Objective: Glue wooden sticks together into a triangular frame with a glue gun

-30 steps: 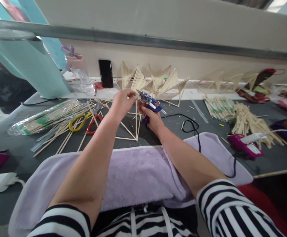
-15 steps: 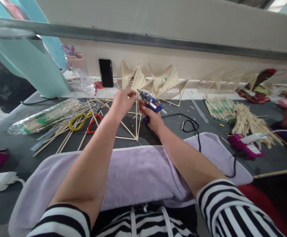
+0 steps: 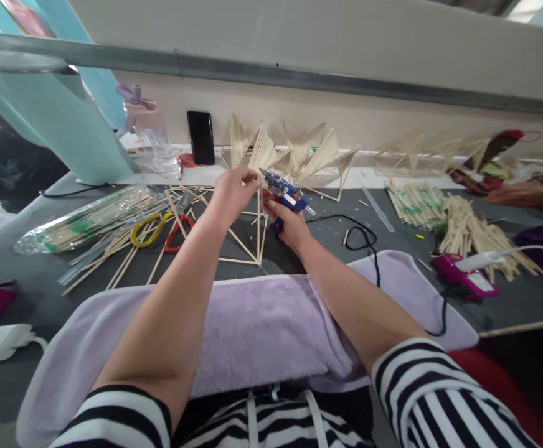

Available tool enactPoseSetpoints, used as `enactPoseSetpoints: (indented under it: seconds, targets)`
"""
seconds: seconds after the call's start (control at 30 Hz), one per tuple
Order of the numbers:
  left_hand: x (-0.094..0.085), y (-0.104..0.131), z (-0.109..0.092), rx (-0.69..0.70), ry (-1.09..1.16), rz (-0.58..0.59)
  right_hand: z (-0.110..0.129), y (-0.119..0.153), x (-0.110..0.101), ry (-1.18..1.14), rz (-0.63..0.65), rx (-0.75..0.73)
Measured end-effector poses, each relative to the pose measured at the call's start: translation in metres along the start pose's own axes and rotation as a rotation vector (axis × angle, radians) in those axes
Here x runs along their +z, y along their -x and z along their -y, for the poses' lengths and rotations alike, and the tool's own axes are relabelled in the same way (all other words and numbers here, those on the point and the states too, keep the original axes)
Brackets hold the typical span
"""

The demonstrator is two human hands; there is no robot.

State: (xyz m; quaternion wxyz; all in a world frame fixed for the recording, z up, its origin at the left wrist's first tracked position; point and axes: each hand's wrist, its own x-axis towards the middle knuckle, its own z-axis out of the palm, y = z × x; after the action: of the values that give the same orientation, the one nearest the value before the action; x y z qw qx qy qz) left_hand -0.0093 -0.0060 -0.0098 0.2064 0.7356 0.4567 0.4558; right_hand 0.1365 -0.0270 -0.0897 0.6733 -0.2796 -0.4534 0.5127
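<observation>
Glue gun [image 3: 289, 196] sits clasped in the right hand [image 3: 294, 226]. Best angle its nozzle [image 3: 263, 173] clear of the left hand [image 3: 233, 188], whose grip I can't make out.

R hand [image 3: 292, 228] — w/ blue glue gun [image 3: 292, 200]

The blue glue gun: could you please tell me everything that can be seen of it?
The glue gun has a blue, plastic-looking body with a white label and a dark, pointed nozzle, behind which the front looks crusted with whitish residue. The right hand grips its handle, holding it tilted, nozzle up and leftward, near the left hand's fingertips; whether they touch is unclear. A black cord, apparently its own, runs rightward over the grey tabletop.
</observation>
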Motion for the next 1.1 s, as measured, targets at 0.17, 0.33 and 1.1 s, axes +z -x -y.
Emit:
enactPoseSetpoints:
  seconds: [0.17,0.33,1.1]
  targets:
    - [-0.0003,-0.0002,0.0003,-0.002,-0.013,0.012,0.0004,0.0006,0.0005,0.005,-0.016,0.011]
    - [0.0005,-0.0007,0.0023,0.003,-0.012,0.004,-0.0011,0.0002,-0.0002,0.037,-0.02,0.0]
    - [0.0013,-0.0013,0.0034,-0.004,-0.015,0.001,0.0008,0.0009,0.0013,0.044,-0.029,0.026]
